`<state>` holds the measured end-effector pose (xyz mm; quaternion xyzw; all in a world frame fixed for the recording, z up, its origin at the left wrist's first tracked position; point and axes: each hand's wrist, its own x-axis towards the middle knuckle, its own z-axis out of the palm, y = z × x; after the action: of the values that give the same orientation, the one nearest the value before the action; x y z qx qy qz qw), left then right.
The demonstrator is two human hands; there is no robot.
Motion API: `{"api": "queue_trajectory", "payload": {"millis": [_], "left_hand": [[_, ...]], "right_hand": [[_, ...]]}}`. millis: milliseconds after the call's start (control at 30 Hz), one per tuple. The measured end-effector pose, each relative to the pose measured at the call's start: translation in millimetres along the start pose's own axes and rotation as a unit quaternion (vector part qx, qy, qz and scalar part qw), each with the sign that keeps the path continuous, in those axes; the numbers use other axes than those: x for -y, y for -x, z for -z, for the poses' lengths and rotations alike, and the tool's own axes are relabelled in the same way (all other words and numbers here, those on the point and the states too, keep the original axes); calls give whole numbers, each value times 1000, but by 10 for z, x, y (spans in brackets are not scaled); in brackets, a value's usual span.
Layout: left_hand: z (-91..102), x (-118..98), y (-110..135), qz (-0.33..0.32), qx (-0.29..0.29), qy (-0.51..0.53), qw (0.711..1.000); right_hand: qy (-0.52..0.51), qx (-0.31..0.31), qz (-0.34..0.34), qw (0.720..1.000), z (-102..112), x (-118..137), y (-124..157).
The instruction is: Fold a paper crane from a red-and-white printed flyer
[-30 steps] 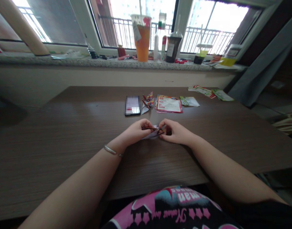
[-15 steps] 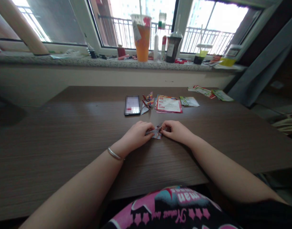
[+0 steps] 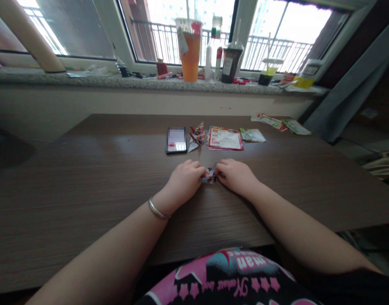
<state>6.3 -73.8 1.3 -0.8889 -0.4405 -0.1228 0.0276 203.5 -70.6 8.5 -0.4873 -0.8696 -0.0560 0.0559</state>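
A small folded piece of printed paper (image 3: 209, 176) lies on the dark wooden table (image 3: 86, 169), mostly hidden between my hands. My left hand (image 3: 184, 181), with a silver bangle on the wrist, is closed and pinches the paper's left side. My right hand (image 3: 235, 174) is closed too and pinches its right side. Both hands press down close together on the tabletop.
Beyond my hands lie a phone (image 3: 176, 140), a folded paper figure (image 3: 196, 136), a red leaflet (image 3: 225, 139) and more leaflets (image 3: 252, 134) to the right. The windowsill (image 3: 86, 81) holds an orange cup (image 3: 190, 50), bottles and a dark drink cup (image 3: 230, 63).
My hands have drawn closer together and lowered onto the table. The paper, earlier held slightly raised and more visible, is now folded smaller and nearly covered by my fingers.
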Motion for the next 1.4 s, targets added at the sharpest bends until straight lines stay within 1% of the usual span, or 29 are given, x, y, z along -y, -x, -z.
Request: {"api": "queue_trajectory", "payload": {"millis": [100,267,400,633,733,900,1033,1167,1267,1400], "left_hand": [[25,-29,3,-12,10,-13,1000],[34,-33,14,-19,14,-25,999],[48,-36,24,-23,20,-30,999],[100,-63,53,-21,49,-56,997],[113,-67,60,-23,55,-57,997],[113,-35,62,-26,56,-61,996],[132,-1,61,-20,60,-71,996],[181,29,64,-4,76,-79,994],[221,59,79,-4,91,-86,992],[254,99,101,-2,107,-86,990]], "right_hand": [[32,10,22,999,52,22,11],[45,25,44,998,112,34,36],[39,43,34,998,133,37,50],[35,73,32,996,171,34,80],[27,78,33,996,200,37,85],[29,86,9,996,233,66,86],[31,91,4,995,257,99,100],[33,93,16,995,273,106,116],[36,91,25,995,268,102,120],[32,90,15,995,252,113,117]]}}
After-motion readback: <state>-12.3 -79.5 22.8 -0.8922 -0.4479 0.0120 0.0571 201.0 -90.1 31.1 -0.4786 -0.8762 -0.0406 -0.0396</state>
